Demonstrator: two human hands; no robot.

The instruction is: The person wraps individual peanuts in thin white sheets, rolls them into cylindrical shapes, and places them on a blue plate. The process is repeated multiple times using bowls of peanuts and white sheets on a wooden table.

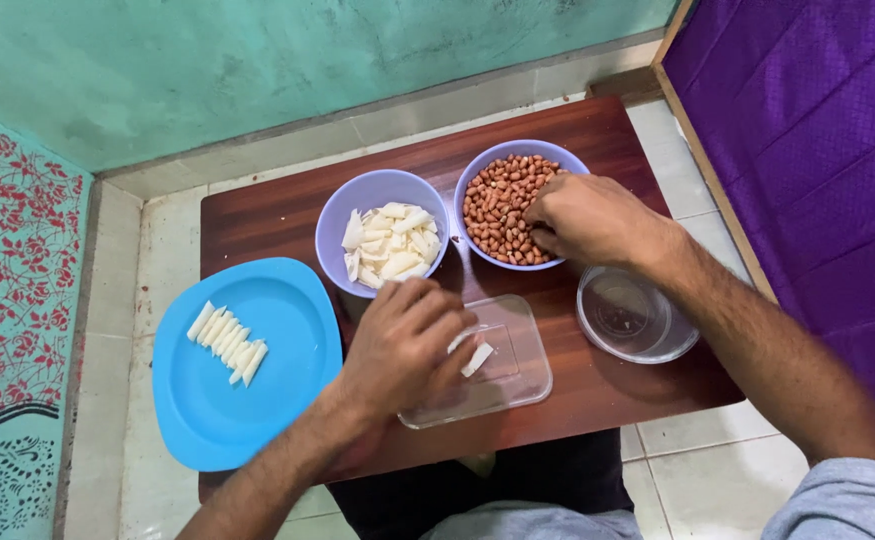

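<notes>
One head-worn camera looks almost straight down from close above at the small brown counter (597, 130), facing the teal wall (257, 60), with floor tiles (707, 470) around it.

We cannot see the fingertips of our right hand (582, 215); they are buried among the peanuts (497, 205), so any grip there is hidden. Our left hand (402, 345) covers the near-left part of the clear tray (522, 375), and what its fingers touch, apart from one white piece (477, 358) showing beside them, cannot be told. That hand also hides the front rim of the pasta bowl (342, 215). The plate (207, 420) overhangs the table (277, 215), masking its left edge. Both forearms run out of the bottom edge.
</notes>
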